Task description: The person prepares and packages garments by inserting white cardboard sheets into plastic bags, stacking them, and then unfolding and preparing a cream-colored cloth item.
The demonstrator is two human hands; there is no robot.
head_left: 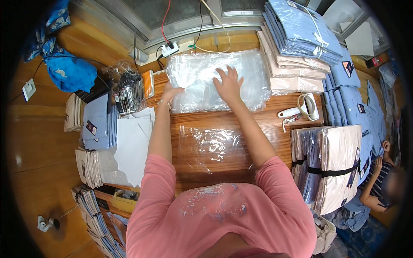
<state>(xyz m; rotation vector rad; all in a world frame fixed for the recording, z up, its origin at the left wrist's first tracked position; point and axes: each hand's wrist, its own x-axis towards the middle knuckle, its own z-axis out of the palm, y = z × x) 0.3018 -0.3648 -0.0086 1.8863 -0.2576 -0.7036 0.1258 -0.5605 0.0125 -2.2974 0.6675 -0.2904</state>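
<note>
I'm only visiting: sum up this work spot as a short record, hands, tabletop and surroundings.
Left hand: at the left edge of the clear plastic stack
Right hand: open, spread over the stack
Between forearms: clear plastic piece on the wooden table
Far right: tied blue garments atop pale garments
Near right: black-banded pale bundle

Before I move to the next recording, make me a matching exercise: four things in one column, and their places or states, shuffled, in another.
Things
1. pile of clear plastic
2. loose clear plastic
3. black strap
4. white power strip

Places or states
a. wrapped around a bundle of folded cloth
b. has a red cord running to it
c. under the spread right hand
d. on the table, between the forearms

Pairs: 1-c, 2-d, 3-a, 4-b
</note>
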